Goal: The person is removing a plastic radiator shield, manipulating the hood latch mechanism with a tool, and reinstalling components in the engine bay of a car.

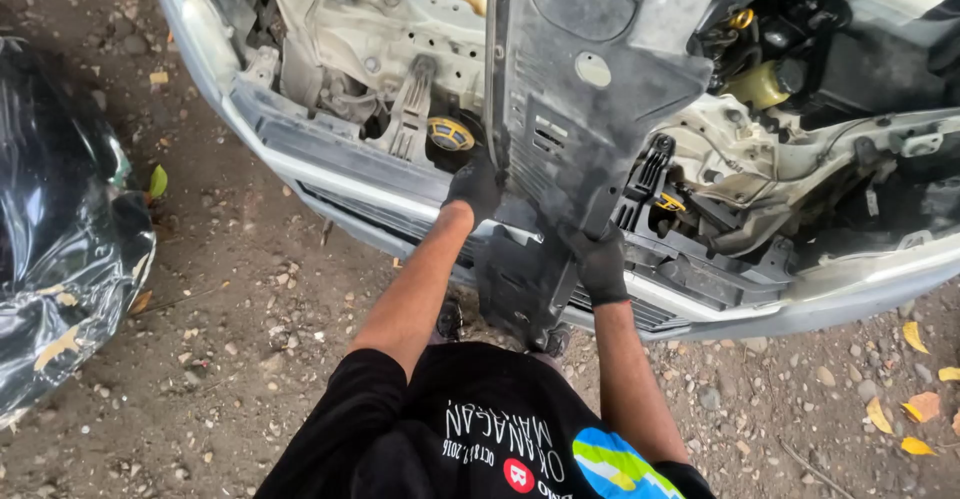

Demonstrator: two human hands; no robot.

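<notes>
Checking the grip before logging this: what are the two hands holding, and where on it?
Both gloved hands grip a large grey plastic panel: left hand on its left edge, right hand on its lower edge.

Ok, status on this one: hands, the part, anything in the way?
Left hand and right hand, both gloved, grip the grey plastic panel by its edges. Panel held up over the open engine bay. Nothing blocking.

Panel top: the grey plastic panel [590, 89] runs off the frame at 12 o'clock.
Fingers: both gloved hands' fingertips vanish behind the panel edges.
Black sheet [55, 219]: cropped at 9 o'clock.
</notes>
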